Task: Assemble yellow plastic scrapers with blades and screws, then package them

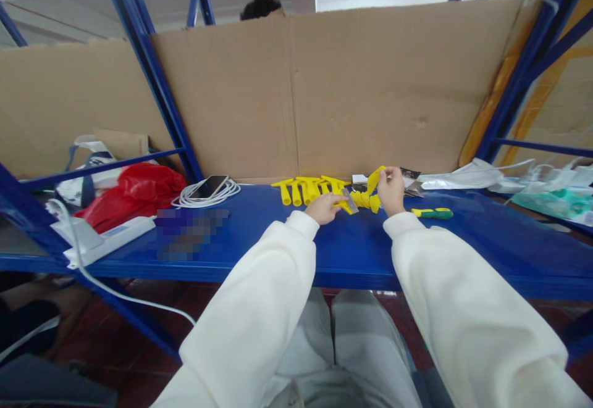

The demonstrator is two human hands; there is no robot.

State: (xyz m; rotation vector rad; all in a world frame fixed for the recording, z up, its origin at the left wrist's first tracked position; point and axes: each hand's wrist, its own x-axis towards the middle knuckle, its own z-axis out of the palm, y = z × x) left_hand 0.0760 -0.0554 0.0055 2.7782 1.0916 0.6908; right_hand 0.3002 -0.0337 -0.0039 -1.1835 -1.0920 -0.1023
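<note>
My left hand (323,208) is closed on a thin metal blade (351,202) with a yellow plastic part along it, held just above the blue shelf top. To its right, my right hand (391,190) pinches a flat yellow plastic piece (375,179), raised and tilted. Between and behind the hands lies a small heap of yellow plastic pieces (364,200). A row of several yellow T-shaped handles (296,193) lies behind my left hand. Right of my right hand rests a green and yellow screwdriver (433,213).
A phone (210,187) lies on a coiled white cable (185,198) at left, near a red plastic bag (151,189) and a white power strip (115,238). A cardboard sheet (352,87) stands behind. White plastic packaging (463,176) is at right. Blue posts (152,81) flank the shelf.
</note>
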